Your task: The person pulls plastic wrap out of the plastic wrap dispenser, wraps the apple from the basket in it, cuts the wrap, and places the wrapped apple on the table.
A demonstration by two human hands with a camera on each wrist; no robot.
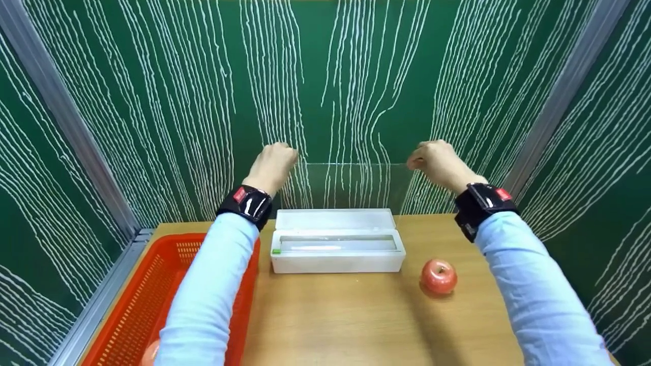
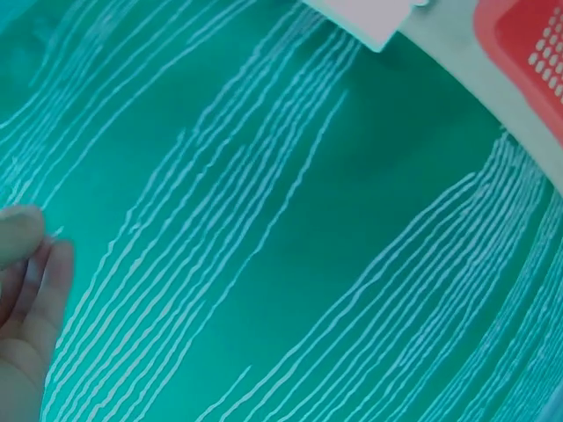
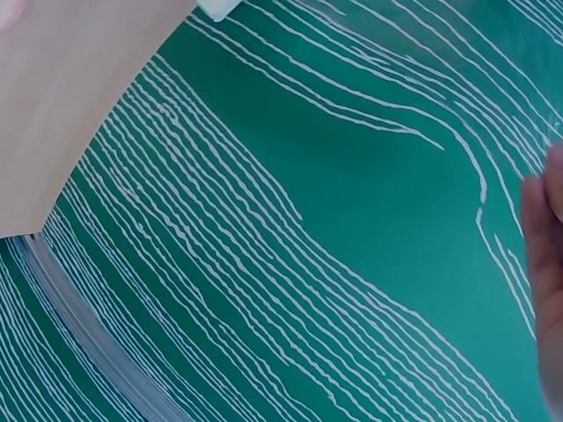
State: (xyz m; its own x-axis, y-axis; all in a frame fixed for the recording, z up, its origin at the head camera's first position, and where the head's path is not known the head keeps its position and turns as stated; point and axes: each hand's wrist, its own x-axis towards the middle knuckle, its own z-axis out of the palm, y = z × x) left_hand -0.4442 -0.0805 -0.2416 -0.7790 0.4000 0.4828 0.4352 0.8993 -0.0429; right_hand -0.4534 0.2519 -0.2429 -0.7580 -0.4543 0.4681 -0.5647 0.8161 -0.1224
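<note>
A clear sheet of cling film (image 1: 351,175) stretches between both hands, raised above the back edge of the table. My left hand (image 1: 273,165) pinches its left top corner; in the left wrist view thumb and fingertips (image 2: 60,264) meet at the film's edge. The right top corner is pinched by my right hand (image 1: 437,161), only partly seen at the edge of the right wrist view. Below the film stands a white cling film box (image 1: 338,262) with its lid (image 1: 333,219) tipped back and a roll (image 1: 338,244) inside. A red apple (image 1: 439,277) sits to the box's right.
An orange-red plastic basket (image 1: 170,238) stands on the left of the wooden table (image 1: 325,315), partly behind my left sleeve, with a reddish round thing (image 1: 150,353) in it. Green walls with white wavy lines and grey metal posts (image 1: 76,112) enclose the table.
</note>
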